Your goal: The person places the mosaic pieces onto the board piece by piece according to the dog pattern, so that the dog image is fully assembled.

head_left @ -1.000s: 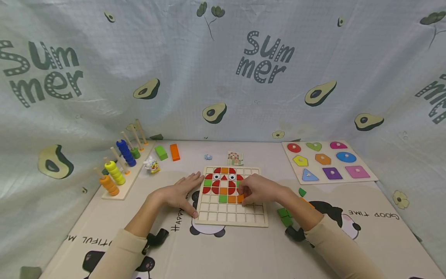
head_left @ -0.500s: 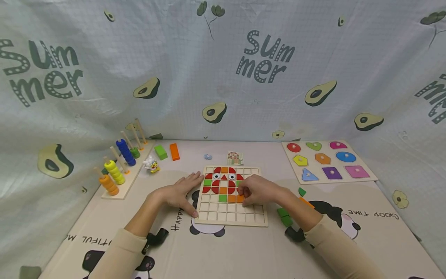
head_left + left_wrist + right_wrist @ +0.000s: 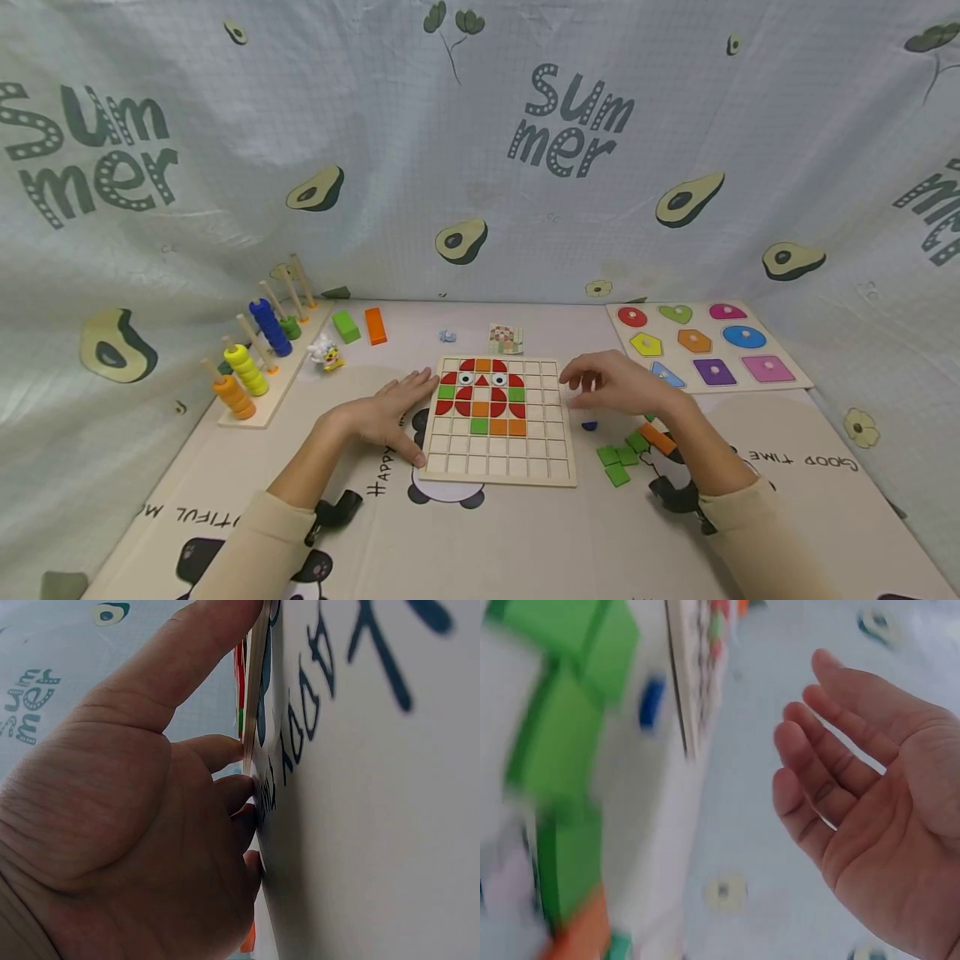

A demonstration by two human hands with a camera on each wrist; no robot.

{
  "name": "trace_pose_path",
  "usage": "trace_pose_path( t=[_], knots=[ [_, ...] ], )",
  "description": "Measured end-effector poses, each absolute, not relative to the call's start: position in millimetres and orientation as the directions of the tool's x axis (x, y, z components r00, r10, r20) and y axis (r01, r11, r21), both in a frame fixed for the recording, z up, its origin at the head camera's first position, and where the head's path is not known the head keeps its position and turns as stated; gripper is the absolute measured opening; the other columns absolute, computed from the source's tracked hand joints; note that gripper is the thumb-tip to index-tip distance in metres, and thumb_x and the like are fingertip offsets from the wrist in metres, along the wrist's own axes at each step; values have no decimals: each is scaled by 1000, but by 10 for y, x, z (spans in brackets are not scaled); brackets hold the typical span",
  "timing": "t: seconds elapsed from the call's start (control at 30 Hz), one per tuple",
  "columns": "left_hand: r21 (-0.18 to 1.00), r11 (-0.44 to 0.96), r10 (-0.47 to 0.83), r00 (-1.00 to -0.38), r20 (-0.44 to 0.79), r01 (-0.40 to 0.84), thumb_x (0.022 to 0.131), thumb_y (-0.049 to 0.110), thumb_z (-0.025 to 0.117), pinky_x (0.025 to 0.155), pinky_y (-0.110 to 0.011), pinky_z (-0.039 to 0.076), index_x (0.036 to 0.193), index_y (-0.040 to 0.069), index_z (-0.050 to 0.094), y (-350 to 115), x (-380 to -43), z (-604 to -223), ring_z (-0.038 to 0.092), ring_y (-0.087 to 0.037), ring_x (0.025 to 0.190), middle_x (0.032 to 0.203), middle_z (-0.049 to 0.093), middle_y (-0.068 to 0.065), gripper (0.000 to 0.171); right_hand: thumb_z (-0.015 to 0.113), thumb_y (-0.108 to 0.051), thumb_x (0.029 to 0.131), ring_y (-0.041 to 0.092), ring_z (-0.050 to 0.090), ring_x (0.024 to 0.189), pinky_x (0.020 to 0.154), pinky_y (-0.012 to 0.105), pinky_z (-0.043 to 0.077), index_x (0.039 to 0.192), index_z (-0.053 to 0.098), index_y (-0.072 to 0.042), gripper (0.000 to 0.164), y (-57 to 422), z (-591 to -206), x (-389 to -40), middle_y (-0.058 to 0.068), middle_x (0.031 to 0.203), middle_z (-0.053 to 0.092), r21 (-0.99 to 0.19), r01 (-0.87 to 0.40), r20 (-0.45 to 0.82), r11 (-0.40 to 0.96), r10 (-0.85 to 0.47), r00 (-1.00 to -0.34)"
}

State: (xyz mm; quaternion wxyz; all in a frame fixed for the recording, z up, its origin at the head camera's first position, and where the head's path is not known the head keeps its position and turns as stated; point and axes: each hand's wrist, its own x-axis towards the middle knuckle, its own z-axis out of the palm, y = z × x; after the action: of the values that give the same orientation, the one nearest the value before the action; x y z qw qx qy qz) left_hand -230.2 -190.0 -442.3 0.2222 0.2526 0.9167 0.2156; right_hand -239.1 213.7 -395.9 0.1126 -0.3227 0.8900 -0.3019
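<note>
A wooden grid board [image 3: 497, 469] lies on the table with red, orange and green tiles forming an owl-like face in its upper left. Two orange tiles [image 3: 507, 427] and a green tile [image 3: 479, 427] sit in a row below the face. My left hand [image 3: 382, 414] rests along the board's left edge, fingers and thumb spread against it. My right hand [image 3: 611, 382] is raised just off the board's right edge, its fingers loosely bent with nothing between them. Under it lies a small blue piece [image 3: 589, 426]. Loose green tiles [image 3: 617, 456] and an orange piece [image 3: 657, 438] lie nearer.
A peg stacker [image 3: 274, 372] with coloured rings stands at the left, beside a small white figurine [image 3: 327, 355]. Green [image 3: 347, 327] and orange [image 3: 377, 327] blocks, a pattern card [image 3: 507, 339] and a small blue-grey item [image 3: 447, 337] lie behind the board. A shape puzzle [image 3: 708, 346] is at back right.
My right hand has let go of the orange tile in the row below the face and moved right, off the board, uncovering its right side. My left hand has stayed put.
</note>
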Motion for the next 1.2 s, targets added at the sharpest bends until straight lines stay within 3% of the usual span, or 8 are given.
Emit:
trace_pose_path(
  t=[0.17,0.3,0.43,0.53,0.83,1.07,1.2],
  knots=[
    [512,779,557,-775,-298,363,58,61,83,118,-53,4,156,23,14,-1900,-2311,-4435,-3,-25,148,162,1,1,126,73,-18,86,16,59,88,74,29,54,113,68,-18,28,2599,-3913,-2393,4,103,68,-593,-427,-33,683,-551,-834],
    [508,777,561,-774,-294,371,58,62,82,118,-53,4,156,23,13,-1900,-2314,-4437,-2,-25,148,162,1,1,126,74,-13,84,19,57,83,67,31,53,107,70,-13,24,2871,-3938,-2384,3,93,66,-553,-319,-137,769,-462,-876],
    [501,779,563,-773,-292,377,58,63,81,118,-53,4,156,23,13,-1899,-2313,-4439,-2,-26,148,162,1,1,126,77,-11,80,22,55,73,60,33,53,99,71,-12,20,3033,-4002,-2379,5,80,60,-542,-188,-276,819,-385,-881],
    [499,780,561,-774,-293,376,58,63,82,118,-53,4,156,23,13,-1898,-2309,-4436,-2,-25,148,162,1,1,126,79,-11,78,22,56,66,57,33,54,95,70,-11,19,3076,-4067,-2382,5,76,59,-537,-159,-316,828,-372,-873],
    [494,784,555,-779,-290,375,58,63,82,118,-53,5,156,23,13,-1894,-2305,-4445,-2,-25,148,162,2,0,126,80,-10,75,22,53,76,61,32,51,91,62,-10,24,3024,-4137,-2384,5,80,56,-557,-227,-283,799,-440,-852],
    [490,784,560,-776,-290,382,58,63,82,118,-52,4,156,22,13,-1901,-2304,-4448,-3,-23,148,162,2,0,126,63,-6,91,26,59,80,68,31,56,97,60,-6,7,2924,-4174,-2436,8,86,58,-678,-312,-139,666,-533,-835],
    [495,782,561,-773,-297,378,57,64,81,118,-52,4,156,24,12,-1897,-2312,-4443,-3,-24,148,162,0,1,127,61,-8,94,26,63,82,70,31,58,102,59,-7,9,2692,-4142,-2416,11,92,60,-717,-354,-55,601,-555,-830]
  ],
)
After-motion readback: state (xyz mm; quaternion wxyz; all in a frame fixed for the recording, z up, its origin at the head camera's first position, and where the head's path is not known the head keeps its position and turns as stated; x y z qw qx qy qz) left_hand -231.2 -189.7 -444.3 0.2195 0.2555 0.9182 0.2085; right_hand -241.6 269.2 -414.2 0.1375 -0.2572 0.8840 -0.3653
